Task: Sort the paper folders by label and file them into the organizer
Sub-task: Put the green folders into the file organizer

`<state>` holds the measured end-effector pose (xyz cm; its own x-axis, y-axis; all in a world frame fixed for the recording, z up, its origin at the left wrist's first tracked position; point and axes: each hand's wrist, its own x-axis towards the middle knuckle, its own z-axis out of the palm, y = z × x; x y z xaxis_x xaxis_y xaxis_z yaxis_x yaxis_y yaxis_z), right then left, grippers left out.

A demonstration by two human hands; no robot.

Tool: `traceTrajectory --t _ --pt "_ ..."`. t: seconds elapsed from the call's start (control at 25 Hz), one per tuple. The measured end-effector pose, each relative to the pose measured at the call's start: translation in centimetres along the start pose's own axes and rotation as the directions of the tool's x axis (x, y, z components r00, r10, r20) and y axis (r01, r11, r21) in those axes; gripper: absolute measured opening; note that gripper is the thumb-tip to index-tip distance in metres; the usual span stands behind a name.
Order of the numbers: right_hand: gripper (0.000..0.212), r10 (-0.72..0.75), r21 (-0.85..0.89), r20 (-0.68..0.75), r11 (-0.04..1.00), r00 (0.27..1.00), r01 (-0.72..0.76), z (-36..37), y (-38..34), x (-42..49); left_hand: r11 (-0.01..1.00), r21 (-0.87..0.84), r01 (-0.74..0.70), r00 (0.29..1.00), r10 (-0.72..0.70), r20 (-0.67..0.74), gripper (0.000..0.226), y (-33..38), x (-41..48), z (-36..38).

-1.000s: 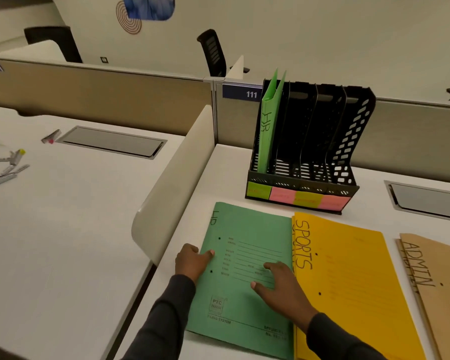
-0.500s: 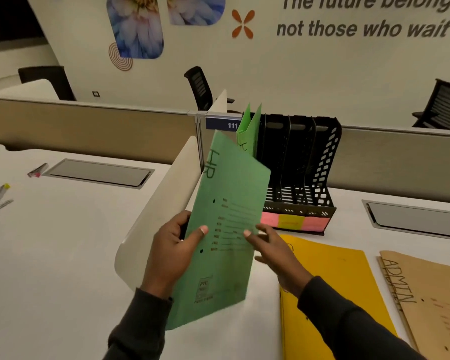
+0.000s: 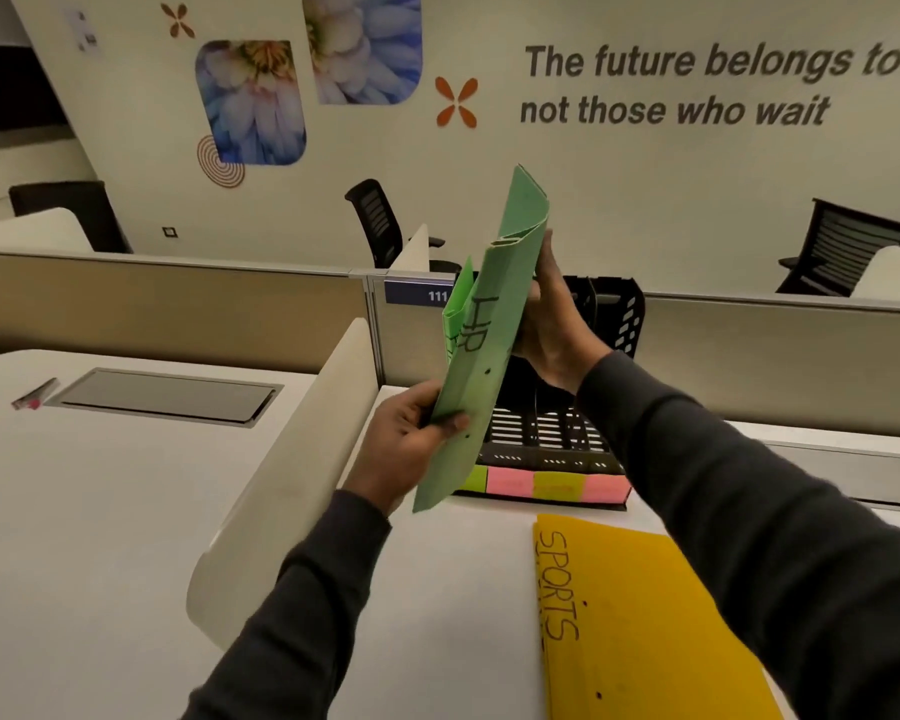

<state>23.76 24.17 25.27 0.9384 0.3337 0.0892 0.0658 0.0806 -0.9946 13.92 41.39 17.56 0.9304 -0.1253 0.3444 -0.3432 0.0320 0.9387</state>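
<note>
A green folder [image 3: 481, 350] marked "HR" stands nearly upright in the air, in front of the black slotted organizer [image 3: 614, 314]. My left hand [image 3: 406, 444] grips its lower edge, thumb on the front. My right hand [image 3: 552, 330] holds its upper right side from behind. Another green folder [image 3: 455, 309] stands in the organizer's leftmost slot, partly hidden by the held one. Coloured sticky labels [image 3: 541, 483] run along the organizer's base. A yellow folder [image 3: 640, 626] marked "SPORTS" lies flat on the desk at the lower right.
A rounded white divider panel [image 3: 287, 475] stands left of the organizer. Behind it runs a beige partition [image 3: 178, 304] with a "111" plate. A cable hatch [image 3: 172, 394] and a small marker [image 3: 35, 394] lie on the left desk. Office chairs stand beyond.
The green HR folder has gone from flat on the desk to raised and turned edge-on toward the organizer. My right hand moved up to its top side; the view tilted upward.
</note>
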Motion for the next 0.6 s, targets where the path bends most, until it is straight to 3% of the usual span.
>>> traceTrajectory --t 0.08,0.32,0.6 --pt "0.097 0.004 0.014 0.007 1.000 1.000 -0.004 -0.9 -1.2 2.1 1.000 0.011 0.018 1.000 -0.019 0.020 0.038 -0.6 2.9 0.1" --pt "0.078 -0.054 0.137 -0.100 0.988 0.994 0.067 -3.2 -2.6 7.3 0.997 0.003 0.077 0.993 -0.077 0.090 0.041 -2.8 9.6 0.7" --pt "0.076 0.023 0.182 -0.135 0.983 0.991 0.002 -5.3 -0.8 11.2 0.990 0.030 0.140 0.986 -0.143 0.088 0.045 -6.9 13.1 0.4"
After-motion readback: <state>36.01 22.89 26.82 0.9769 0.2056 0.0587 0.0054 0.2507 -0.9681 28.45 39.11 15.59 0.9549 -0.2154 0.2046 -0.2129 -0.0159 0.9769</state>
